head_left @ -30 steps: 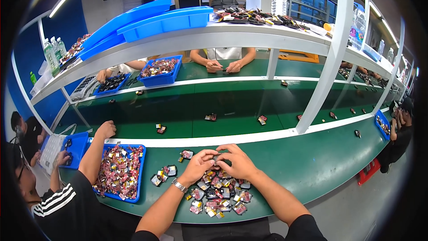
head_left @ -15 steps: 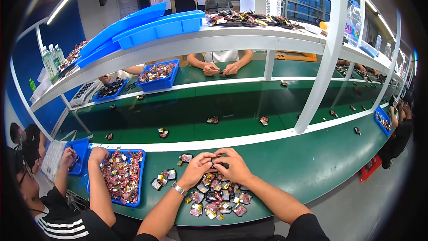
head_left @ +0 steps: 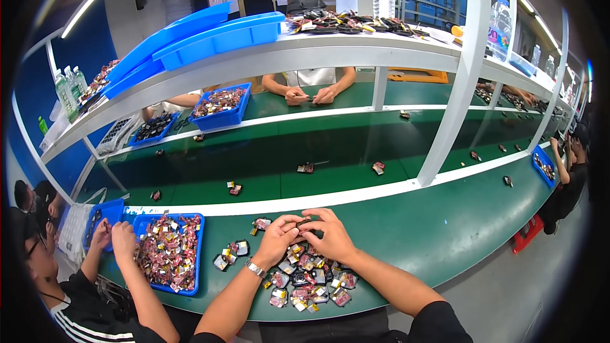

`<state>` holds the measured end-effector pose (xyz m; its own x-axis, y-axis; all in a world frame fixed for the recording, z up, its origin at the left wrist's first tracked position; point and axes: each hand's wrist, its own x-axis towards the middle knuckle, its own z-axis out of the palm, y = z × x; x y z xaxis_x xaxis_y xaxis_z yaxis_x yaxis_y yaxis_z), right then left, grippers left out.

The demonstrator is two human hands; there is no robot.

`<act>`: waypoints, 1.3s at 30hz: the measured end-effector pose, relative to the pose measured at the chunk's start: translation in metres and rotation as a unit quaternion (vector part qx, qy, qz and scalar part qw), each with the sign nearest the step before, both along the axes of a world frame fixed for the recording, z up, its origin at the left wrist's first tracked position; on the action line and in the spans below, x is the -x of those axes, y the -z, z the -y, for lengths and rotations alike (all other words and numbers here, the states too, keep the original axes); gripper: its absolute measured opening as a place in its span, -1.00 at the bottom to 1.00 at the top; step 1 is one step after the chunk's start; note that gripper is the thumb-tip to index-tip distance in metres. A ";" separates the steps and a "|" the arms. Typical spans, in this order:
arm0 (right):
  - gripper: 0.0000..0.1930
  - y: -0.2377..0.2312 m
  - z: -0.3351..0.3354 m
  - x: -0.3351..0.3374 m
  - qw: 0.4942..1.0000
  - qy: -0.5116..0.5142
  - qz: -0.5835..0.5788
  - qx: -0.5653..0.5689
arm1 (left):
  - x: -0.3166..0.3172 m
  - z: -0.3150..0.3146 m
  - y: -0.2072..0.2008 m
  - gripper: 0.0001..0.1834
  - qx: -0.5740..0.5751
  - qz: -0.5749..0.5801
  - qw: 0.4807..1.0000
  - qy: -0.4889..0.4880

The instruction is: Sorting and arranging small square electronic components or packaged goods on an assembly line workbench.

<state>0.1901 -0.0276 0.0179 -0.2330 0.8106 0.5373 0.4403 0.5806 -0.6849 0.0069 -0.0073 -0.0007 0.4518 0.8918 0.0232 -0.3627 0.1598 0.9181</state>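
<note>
My left hand [head_left: 278, 241] and my right hand [head_left: 330, 238] meet above the green workbench, their fingers closed around a small dark electronic module [head_left: 305, 221]. Fingers cover most of the module, so its detail cannot be made out. Right below my hands lies a pile of similar modules [head_left: 309, 279], with black casings, silver battery cells, red circuit boards and yellow tape. A few loose modules [head_left: 239, 248] rest to the left of my left wrist, and another module [head_left: 261, 223] lies just beyond them.
A blue bin [head_left: 202, 248] full of red-and-silver parts stands at left, beside a co-worker [head_left: 76, 292]. Past a white rail [head_left: 254, 207], modules [head_left: 305, 168] are scattered along a green belt. White posts [head_left: 454, 89] carry a shelf with blue trays [head_left: 219, 41]. Another person's hands [head_left: 310, 96] work opposite.
The co-worker at left has drawn a hand back from the blue bin and brings both hands together. My fingers have shifted slightly around the module; the whole view has moved a little.
</note>
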 end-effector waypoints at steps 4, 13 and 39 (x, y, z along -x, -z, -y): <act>-0.82 0.011 -0.003 -0.013 0.999 0.028 -0.003 -0.039 | -0.014 -0.007 0.008 -0.72 -0.019 -0.003 1.000 0.003; -0.87 0.008 -0.008 0.007 0.998 -0.040 -0.057 0.009 | 0.000 -0.002 0.008 -0.72 -0.025 -0.028 0.997 -0.074; -0.79 -0.001 -0.008 0.004 0.985 0.037 0.056 -0.160 | -0.003 -0.001 -0.001 -0.70 0.012 -0.024 0.999 -0.025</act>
<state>0.1856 -0.0199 0.0187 -0.2511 0.6217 0.7419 0.5520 0.7216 -0.4178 0.0096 -0.0066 -0.0001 0.4074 0.9131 -0.0199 -0.3254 0.1655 0.9310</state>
